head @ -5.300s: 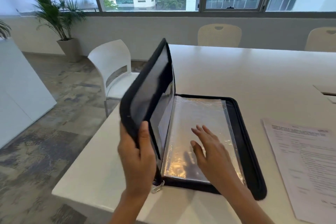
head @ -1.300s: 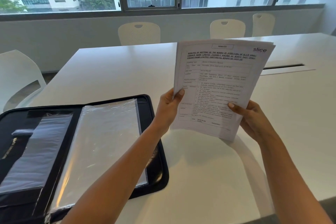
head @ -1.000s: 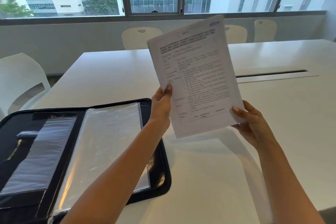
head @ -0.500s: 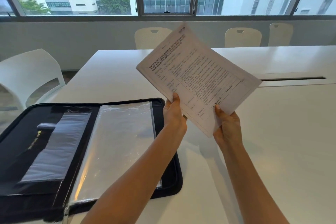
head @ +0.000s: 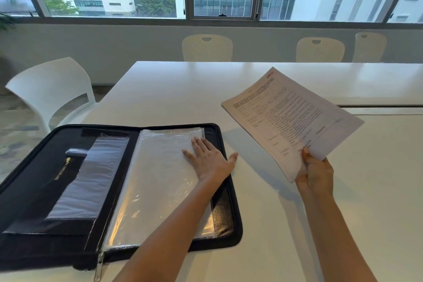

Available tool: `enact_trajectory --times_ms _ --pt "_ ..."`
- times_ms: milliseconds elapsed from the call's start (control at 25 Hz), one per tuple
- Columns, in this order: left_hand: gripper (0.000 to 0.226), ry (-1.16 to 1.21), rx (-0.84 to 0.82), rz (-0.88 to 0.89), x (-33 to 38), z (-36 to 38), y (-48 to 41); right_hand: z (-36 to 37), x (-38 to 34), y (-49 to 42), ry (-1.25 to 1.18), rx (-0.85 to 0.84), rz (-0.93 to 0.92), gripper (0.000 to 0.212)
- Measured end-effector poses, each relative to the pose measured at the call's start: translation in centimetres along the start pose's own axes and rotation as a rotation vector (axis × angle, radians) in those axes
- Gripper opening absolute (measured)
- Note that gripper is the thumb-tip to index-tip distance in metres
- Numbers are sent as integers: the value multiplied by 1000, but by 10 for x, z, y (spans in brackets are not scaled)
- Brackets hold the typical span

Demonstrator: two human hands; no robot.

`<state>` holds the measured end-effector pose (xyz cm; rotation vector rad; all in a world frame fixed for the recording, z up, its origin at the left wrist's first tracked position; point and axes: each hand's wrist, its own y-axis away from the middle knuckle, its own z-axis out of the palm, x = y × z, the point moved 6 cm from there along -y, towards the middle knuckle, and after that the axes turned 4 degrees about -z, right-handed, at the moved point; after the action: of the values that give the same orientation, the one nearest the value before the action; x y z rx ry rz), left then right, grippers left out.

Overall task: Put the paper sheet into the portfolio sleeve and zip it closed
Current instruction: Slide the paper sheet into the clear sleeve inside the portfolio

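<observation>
The black zip portfolio (head: 231, 231) lies wide open on the white table. Clear plastic sleeves (head: 155, 181) fill its right half, and a metal zip pull (head: 98, 269) hangs at its near edge. My left hand (head: 209, 160) rests flat on the upper right part of the top sleeve, fingers straight and spread. My right hand (head: 314, 173) grips the lower corner of the printed paper sheet (head: 290, 119) and holds it tilted in the air to the right of the portfolio.
The white table (head: 174, 96) stretches ahead and right, with a cable slot (head: 380, 106) at the right. A white chair (head: 49, 89) stands at the left table edge. Three cream chairs (head: 207, 48) line the far side under the windows.
My left hand has let go of the sheet and come down flat onto the top sleeve. My right hand alone now holds the sheet, lower and further right.
</observation>
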<state>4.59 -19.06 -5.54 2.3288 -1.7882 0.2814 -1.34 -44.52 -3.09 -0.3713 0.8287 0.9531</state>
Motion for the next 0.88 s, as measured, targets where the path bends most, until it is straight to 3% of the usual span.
enact_trajectory --times_ms 120,240,880 --pt "86 -36 24 52 4 5 7 -3 0 0 11 13 -1 29" --pt "77 -47 20 98 6 7 18 1 3 2 25 -10 7 27" --pt "77 -201 -117 704 -45 -2 116 25 38 24 97 -73 119 31"
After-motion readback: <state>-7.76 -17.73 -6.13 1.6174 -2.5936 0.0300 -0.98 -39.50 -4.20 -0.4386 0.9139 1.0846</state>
